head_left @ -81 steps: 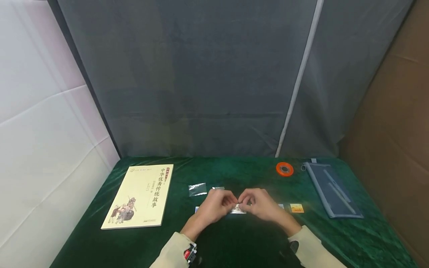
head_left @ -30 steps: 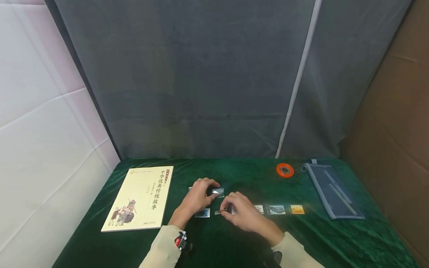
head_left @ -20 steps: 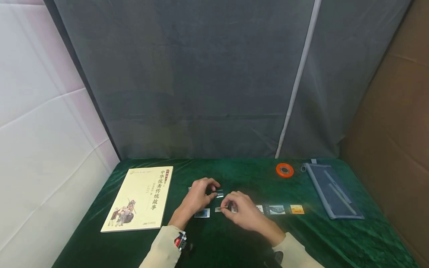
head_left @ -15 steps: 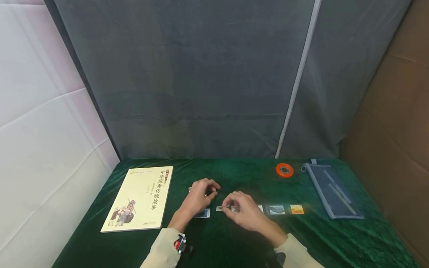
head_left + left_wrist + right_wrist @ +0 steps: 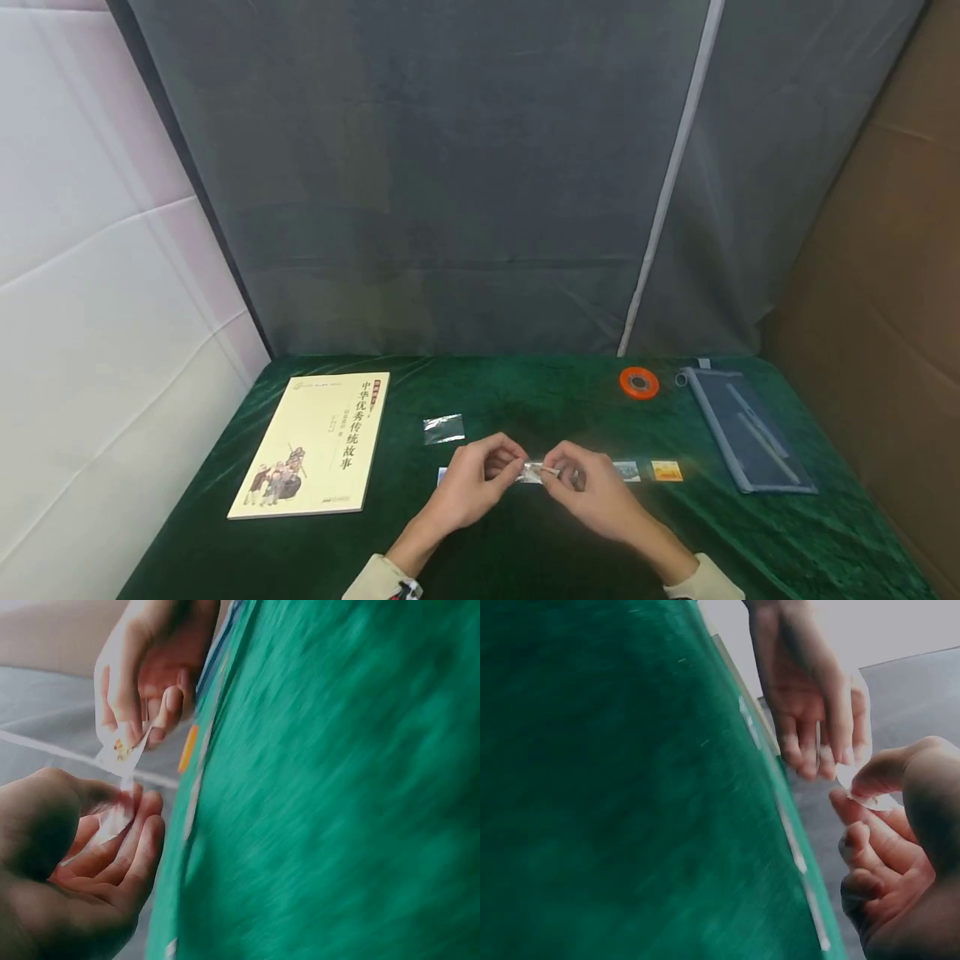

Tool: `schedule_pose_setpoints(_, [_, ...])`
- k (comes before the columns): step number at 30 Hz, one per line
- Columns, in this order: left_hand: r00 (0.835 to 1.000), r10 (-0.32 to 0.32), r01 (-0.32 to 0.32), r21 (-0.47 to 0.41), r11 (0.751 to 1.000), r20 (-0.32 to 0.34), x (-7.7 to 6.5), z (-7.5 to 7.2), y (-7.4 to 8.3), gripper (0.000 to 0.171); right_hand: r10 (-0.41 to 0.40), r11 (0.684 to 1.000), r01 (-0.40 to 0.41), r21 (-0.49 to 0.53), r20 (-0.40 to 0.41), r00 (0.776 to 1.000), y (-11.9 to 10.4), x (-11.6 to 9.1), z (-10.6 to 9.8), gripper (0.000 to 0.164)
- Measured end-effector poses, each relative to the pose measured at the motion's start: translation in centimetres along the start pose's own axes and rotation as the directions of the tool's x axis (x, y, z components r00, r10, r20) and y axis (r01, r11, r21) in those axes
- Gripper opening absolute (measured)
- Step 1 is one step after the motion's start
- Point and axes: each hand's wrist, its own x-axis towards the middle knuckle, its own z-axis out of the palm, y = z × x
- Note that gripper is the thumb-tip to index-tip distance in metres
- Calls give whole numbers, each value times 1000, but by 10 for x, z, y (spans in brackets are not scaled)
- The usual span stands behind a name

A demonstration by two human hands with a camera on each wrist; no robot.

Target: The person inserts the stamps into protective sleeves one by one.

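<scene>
My left hand (image 5: 476, 482) pinches a small clear plastic sleeve (image 5: 114, 825) between thumb and fingers. Facing it, my right hand (image 5: 600, 492) pinches a small stamp-like paper (image 5: 120, 754), white with a yellow-brown print. The two pieces meet between the fingertips, just above the cloth; whether the paper is inside the sleeve I cannot tell. Behind and beside the hands runs a row of small picture stamps: a grey-blue one (image 5: 627, 472) and a yellow-orange one (image 5: 667, 471) show at the right, and an edge of another (image 5: 441, 476) at the left. My hands hide the middle of the row.
Another clear sleeve (image 5: 443, 429) lies behind my left hand. A cream book (image 5: 318, 450) is at the left. Far right are an orange round disc (image 5: 639, 383) and a blue-grey zip pouch (image 5: 750, 433). Green cloth (image 5: 525, 392) covers the table, with grey fabric behind.
My left hand has picked up one of the two sleeves at the back and brought it forward and right. My right hand, pinching the stamp-like paper, has moved right. The hands now meet.
</scene>
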Motion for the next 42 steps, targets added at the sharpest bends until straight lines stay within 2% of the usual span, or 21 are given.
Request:
schedule_pose_setpoints(4, [998, -51, 54, -85, 995, 33, -7, 11, 2, 7, 61, 994, -63, 90, 28, 998, 10, -11, -3, 9])
schedule_pose_setpoints(8, [996, -81, 84, -122, 989, 27, -8, 18, 2, 5, 125, 976, -127, 177, 23, 992, 15, -16, -5, 14])
schedule_pose_setpoints(14, [995, -88, 94, -211, 973, 41, -8, 23, -5, 5, 133, 958, -122, 259, -25, 991, 22, -20, -10, 13])
schedule_pose_setpoints(19, [995, -80, 92, -250, 964, 59, -7, 24, -12, 9, 185, 935, -167, 313, -30, 982, 25, -22, -13, 13])
schedule_pose_setpoints(22, [993, -78, 98, -268, 958, 83, -7, 24, -14, 12, 180, 934, -167, 316, -12, 984, 24, -22, -14, 14])
schedule_pose_setpoints(28, [992, -48, 78, -273, 959, 117, -7, 23, -14, 16, 106, 949, -101, 299, 2, 994, 26, -23, -15, 12])
schedule_pose_setpoints(37, [991, -65, 93, -242, 966, 119, -7, 24, -12, 12, 176, 940, -178, 291, 31, 984, 26, -24, -16, 15])
schedule_pose_setpoints(42, [990, -66, 93, -232, 968, 122, -7, 25, -11, 12, 200, 942, -197, 273, 16, 980, 28, -24, -15, 15])
